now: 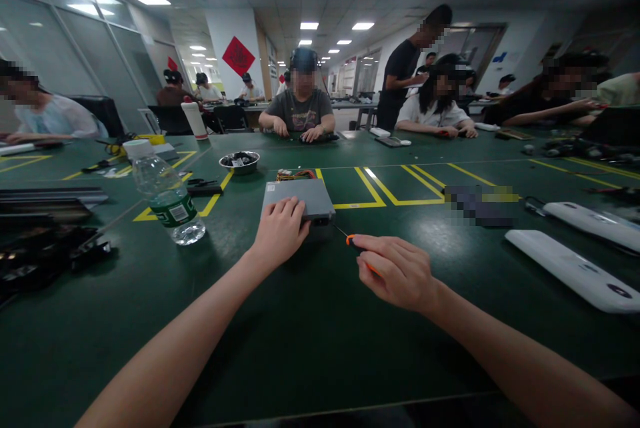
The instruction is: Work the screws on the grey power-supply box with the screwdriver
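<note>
A grey metal computer power supply (313, 196) lies on the green table in front of me, with bundled coloured wires (296, 175) behind it. My left hand (283, 228) grips its near left part, fingers over the top and thumb along the near side. My right hand (397, 271) is closed around a screwdriver (351, 240) with an orange and black handle. The thin shaft points left towards the power supply's near right corner. Whether the tip touches a screw there is too small to tell.
A water bottle (170, 205) stands to the left, near black parts (55, 241). Further back is a metal bowl (240, 162) with small pieces. White casings (575, 268) lie on the right. Yellow tape (360, 205) marks the table. A person (300, 105) works across from me.
</note>
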The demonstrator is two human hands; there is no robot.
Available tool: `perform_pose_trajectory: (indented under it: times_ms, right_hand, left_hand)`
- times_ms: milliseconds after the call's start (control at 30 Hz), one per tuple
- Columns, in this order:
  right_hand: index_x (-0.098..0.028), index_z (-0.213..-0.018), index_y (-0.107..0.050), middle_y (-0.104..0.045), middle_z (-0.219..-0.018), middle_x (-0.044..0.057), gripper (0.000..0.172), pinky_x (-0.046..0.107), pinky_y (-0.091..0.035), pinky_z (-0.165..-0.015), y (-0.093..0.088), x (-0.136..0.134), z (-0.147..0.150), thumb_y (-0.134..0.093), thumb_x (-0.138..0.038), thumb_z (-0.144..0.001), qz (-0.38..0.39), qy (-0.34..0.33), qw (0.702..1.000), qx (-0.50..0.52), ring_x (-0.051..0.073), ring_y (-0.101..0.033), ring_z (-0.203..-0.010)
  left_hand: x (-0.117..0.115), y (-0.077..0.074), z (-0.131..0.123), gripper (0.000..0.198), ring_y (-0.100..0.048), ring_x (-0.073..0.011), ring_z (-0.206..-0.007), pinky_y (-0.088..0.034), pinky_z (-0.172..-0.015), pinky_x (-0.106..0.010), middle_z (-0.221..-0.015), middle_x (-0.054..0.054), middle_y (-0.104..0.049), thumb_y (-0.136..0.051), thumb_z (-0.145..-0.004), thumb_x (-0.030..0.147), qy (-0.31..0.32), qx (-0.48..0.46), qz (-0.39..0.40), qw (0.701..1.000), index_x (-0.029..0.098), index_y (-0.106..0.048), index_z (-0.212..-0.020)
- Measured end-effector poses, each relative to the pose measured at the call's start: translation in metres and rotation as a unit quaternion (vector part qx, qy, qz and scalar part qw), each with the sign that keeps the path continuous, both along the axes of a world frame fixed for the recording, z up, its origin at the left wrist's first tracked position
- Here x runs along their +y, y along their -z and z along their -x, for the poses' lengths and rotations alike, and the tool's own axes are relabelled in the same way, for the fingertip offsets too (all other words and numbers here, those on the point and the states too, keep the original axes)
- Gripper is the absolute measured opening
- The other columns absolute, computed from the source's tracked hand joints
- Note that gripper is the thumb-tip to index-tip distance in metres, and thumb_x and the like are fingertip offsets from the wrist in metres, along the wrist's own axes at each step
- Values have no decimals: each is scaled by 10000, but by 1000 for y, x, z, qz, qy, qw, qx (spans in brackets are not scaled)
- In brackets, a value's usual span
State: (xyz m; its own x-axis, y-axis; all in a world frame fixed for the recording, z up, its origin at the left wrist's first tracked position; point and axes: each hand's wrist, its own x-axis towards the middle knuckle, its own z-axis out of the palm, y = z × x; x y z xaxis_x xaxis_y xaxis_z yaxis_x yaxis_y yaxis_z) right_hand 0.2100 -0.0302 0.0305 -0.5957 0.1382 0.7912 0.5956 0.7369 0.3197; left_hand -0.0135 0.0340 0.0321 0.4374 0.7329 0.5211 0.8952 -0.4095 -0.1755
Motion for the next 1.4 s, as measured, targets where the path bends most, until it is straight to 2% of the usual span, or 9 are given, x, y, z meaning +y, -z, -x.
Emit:
perform_pose_trajectory:
  times_ms: [267, 533, 767, 867, 967, 1067, 1133, 1267, 1400]
  right_hand:
    - [-179, -861, -501, -670, -938, 84, 108, 263, -525, -713, -1, 1, 1, -523, -122, -771, 2, 7, 1000, -6, 143, -641, -846]
    - [-168, -911, -494, -642, -989, 102, 166, 283, -515, -739, 2, 1, 1, -540, -112, -762, 7, 23, 1000, -7, 155, -618, -885]
    - [-160, -998, -503, -547, -1112, 165, 223, 375, -507, -765, 3, -14, 13, -486, -202, -781, 46, 45, 996, -60, 251, -550, -1023]
    - [-144, -1043, -494, -555, -1095, 162, 249, 328, -508, -753, 7, -15, 13, -474, -165, -795, 40, 51, 996, -66, 224, -563, -995]
    - [-171, -1059, -505, -599, -1007, 122, 255, 277, -502, -729, 6, -13, 8, -519, -156, -805, -2, 68, 995, -69, 192, -592, -925]
    - [-186, -957, -549, -626, -886, 88, 155, 247, -493, -644, -2, -13, 6, -564, -203, -803, -20, 106, 993, -51, 163, -611, -778]
    - [-175, -895, -558, -627, -863, 92, 97, 247, -488, -622, -6, -15, 8, -558, -209, -804, -10, 114, 993, -41, 161, -609, -749]
    - [-154, -940, -549, -593, -1019, 163, 151, 298, -498, -713, -4, -19, 14, -496, -165, -799, 13, 99, 994, -52, 222, -589, -940]
    - [-165, -1012, -532, -607, -1017, 139, 208, 257, -490, -731, 2, -19, 13, -489, -124, -812, -1, 93, 993, -77, 194, -589, -963]
  left_hand:
    - [0, 0, -1, 372, -473, -258, -1141, -371, -908, -414, -1251, -132, -518, -388, -868, 341, 3, -8, 0, 1000, 157, -499, -1172]
    - [0, 0, -1, 380, -470, -257, -1145, -367, -919, -404, -1258, -132, -510, -369, -876, 340, 2, 4, 1, 1000, 144, -489, -1178]
    - [-6, -5, -3, 422, -420, -273, -1199, -343, -960, -419, -1304, -152, -465, -376, -869, 315, -4, 23, 27, 999, 112, -435, -1235]
    - [-12, -9, -6, 442, -423, -269, -1197, -351, -969, -391, -1320, -160, -444, -395, -856, 280, -8, 44, 48, 998, 87, -413, -1252]
    - [-17, -10, -9, 489, -408, -283, -1211, -344, -986, -388, -1324, -184, -429, -423, -840, 271, -7, 58, 66, 996, 57, -378, -1278]
    - [-20, -10, -12, 529, -379, -300, -1234, -334, -996, -413, -1348, -201, -390, -423, -835, 244, -13, 80, 77, 994, 38, -320, -1311]
    - [-21, -9, -12, 540, -360, -305, -1248, -323, -1004, -431, -1366, -201, -365, -407, -838, 227, -18, 98, 80, 992, 40, -285, -1329]
    - [-25, -11, -11, 524, -335, -317, -1264, -305, -1015, -453, -1380, -207, -335, -381, -845, 219, -12, 117, 87, 989, 51, -277, -1330]
    - [-29, -11, -10, 502, -273, -357, -1291, -283, -1010, -503, -1393, -198, -309, -418, -814, 179, 5, 128, 91, 988, 133, -324, -1306]
